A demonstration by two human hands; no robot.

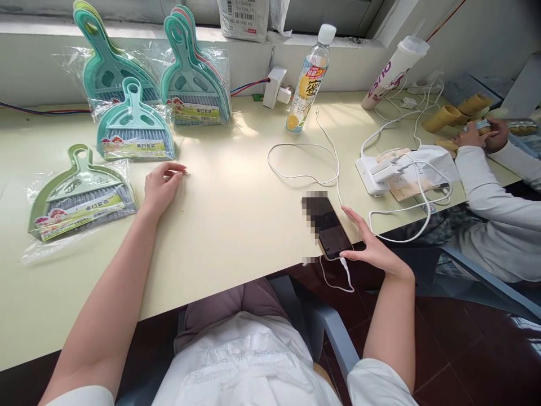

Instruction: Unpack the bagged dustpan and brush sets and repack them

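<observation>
My left hand (162, 188) rests on the table, its fingers loosely bent and nothing visible in them. Just beside it are packaged dustpan-and-brush sets: a green one (84, 194) lying at the left and a teal one (134, 127) behind the fingers. At the table's front edge lies a smartphone (327, 225) with its dark screen up and a white charging cable (347, 273) in its lower end. Thumb and fingers spread, my right hand (374, 245) is at the phone's right side. Its thumb is near the plug; whether it touches is unclear.
More dustpan sets (192, 73) lean against the back wall. A drink bottle (310, 79) and a tall cup (395, 70) stand at the back. A power strip (372, 176) with looping cables lies right of the phone. Another person's hands (482, 135) hold something at far right.
</observation>
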